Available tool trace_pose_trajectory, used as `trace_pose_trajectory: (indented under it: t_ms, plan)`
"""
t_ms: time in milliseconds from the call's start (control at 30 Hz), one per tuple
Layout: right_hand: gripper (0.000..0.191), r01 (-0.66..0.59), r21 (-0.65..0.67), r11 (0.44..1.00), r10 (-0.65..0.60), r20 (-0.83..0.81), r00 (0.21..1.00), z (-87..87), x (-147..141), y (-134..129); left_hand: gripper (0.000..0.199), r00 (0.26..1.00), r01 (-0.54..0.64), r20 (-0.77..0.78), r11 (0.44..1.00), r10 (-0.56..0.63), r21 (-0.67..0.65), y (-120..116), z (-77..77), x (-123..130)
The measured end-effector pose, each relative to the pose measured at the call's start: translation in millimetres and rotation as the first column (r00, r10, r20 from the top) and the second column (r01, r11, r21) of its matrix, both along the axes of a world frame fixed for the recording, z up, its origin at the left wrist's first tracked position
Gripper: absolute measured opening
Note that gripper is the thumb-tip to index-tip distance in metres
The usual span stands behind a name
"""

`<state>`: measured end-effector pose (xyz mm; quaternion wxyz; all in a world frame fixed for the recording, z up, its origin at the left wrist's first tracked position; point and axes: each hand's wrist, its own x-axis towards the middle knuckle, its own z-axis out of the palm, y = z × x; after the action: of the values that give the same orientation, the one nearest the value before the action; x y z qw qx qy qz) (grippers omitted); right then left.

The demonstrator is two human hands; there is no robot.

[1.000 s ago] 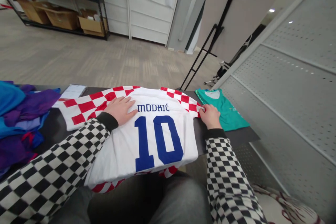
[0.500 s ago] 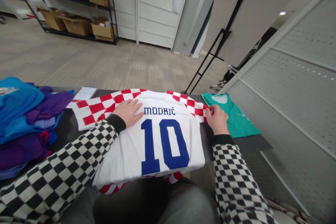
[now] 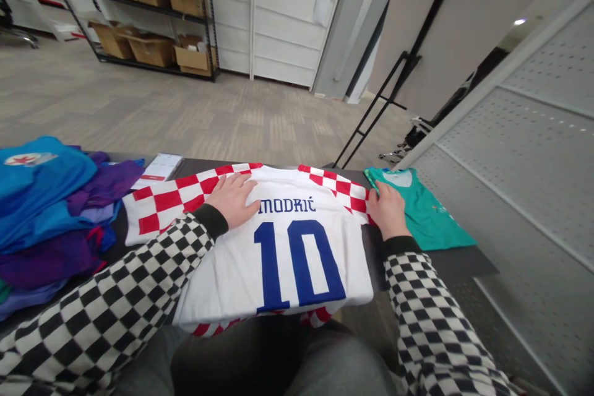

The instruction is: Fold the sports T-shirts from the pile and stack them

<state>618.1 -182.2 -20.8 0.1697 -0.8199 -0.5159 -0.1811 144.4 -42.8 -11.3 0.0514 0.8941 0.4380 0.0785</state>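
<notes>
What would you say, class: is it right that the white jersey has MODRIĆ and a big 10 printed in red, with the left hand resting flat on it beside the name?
No: the name and number are blue, not red, in the head view. The white jersey carries both, with the left hand resting flat on it beside the name.

Piled blue-purple garments (image 3: 46,210); cardboard boxes (image 3: 152,51) on shelving (image 3: 203,18).
</notes>
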Motion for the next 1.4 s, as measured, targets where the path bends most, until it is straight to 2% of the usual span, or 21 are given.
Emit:
trace_pose_trajectory:
  t_ms: [100, 200, 300, 367, 467, 600, 667, 833, 933, 1033, 1100, 1167, 1233, 1267, 1300, 1400]
  plan:
    - [0.055, -0.045, -0.174, 0.984, 0.036, -0.054, 0.998, 3.5, 7.3, 22.4, 0.081, 0.998, -0.044, -0.052, 0.994, 0.039, -0.1, 8.8, -10.4, 3.2]
    - [0.045, -0.064, -0.358, 0.932, 0.002, -0.172, 0.985, 12.1, 12.8, 45.9, 0.087, 0.996, -0.052, -0.082, 0.99, 0.041, -0.13, 13.0, -14.6, 3.9]
    - [0.031, -0.113, -0.399, 0.91, -0.021, -0.316, 0.949, 23.8, 14.7, 61.4, 0.088, 0.994, -0.054, -0.096, 0.99, 0.042, -0.127, 11.8, -12.2, 3.5]
    - [0.021, -0.168, -0.348, 0.922, 0.026, -0.378, 0.925, 30.1, 13.8, 64.8, 0.088, 0.994, -0.056, -0.103, 0.99, 0.043, -0.126, 10.7, -10.2, 3.4]
    - [0.01, -0.26, -0.18, 0.949, 0.162, -0.428, 0.889, 34.4, 12.7, 61.1, 0.088, 0.994, -0.052, -0.107, 0.99, 0.039, -0.127, 10.8, -9.9, 3.6]
    - [0.03, -0.321, -0.044, 0.946, 0.247, -0.542, 0.803, 32.5, 22.6, 50.2, 0.087, 0.993, -0.059, -0.111, 0.991, 0.046, -0.121, 11.8, -12.2, 3.4]
    - [0.038, -0.305, -0.033, 0.952, 0.23, -0.579, 0.782, 31.0, 32.6, 45.9, 0.088, 0.993, -0.059, -0.113, 0.991, 0.045, -0.124, 11.9, -12.4, 3.4]
    - [0.049, -0.108, -0.166, 0.98, 0.029, -0.419, 0.907, 32.2, 55.3, 44.0, 0.09, 0.991, -0.062, -0.126, 0.989, 0.045, -0.135, 12.8, -11.8, 3.9]
    - [0.047, -0.009, -0.23, 0.973, -0.074, -0.35, 0.934, 36.6, 61.6, 43.2, 0.09, 0.991, -0.063, -0.123, 0.989, 0.046, -0.137, 14.6, -12.7, 3.6]
    - [0.048, -0.018, -0.168, 0.986, -0.043, -0.351, 0.936, 40.9, 63.8, 34.3, 0.089, 0.991, -0.064, -0.127, 0.989, 0.047, -0.132, 15.3, -12.6, 3.5]
    - [0.045, -0.086, -0.04, 0.995, 0.057, -0.471, 0.88, 41.7, 65.1, 24.1, 0.088, 0.99, -0.066, -0.135, 0.989, 0.048, -0.131, 14.6, -11.7, 3.7]
    - [0.045, -0.114, 0.079, 0.99, 0.138, -0.651, 0.746, 40.2, 67.8, 14.1, 0.088, 0.989, -0.065, -0.137, 0.99, 0.047, -0.127, 13.8, -11.1, 3.8]
    - [0.044, -0.085, 0.127, 0.988, 0.152, -0.772, 0.617, 37.1, 72.2, 7.6, 0.087, 0.99, -0.061, -0.13, 0.991, 0.046, -0.116, 13.7, -11.8, 3.6]
    - [0.043, -0.068, 0.123, 0.99, 0.139, -0.788, 0.599, 35.5, 74.9, 6.2, 0.087, 0.991, -0.06, -0.129, 0.992, 0.045, -0.111, 13.9, -12.6, 3.4]
    - [0.042, -0.054, 0.11, 0.992, 0.12, -0.774, 0.621, 33.9, 77.7, 6.0, 0.086, 0.99, -0.059, -0.131, 0.992, 0.045, -0.107, 14.4, -13.6, 3.1]
    - [0.043, 0.004, 0.049, 0.999, 0.027, -0.612, 0.79, 31.4, 85.3, 10.0, 0.087, 0.987, -0.062, -0.151, 0.993, 0.046, -0.103, 16.3, -16.1, 2.5]
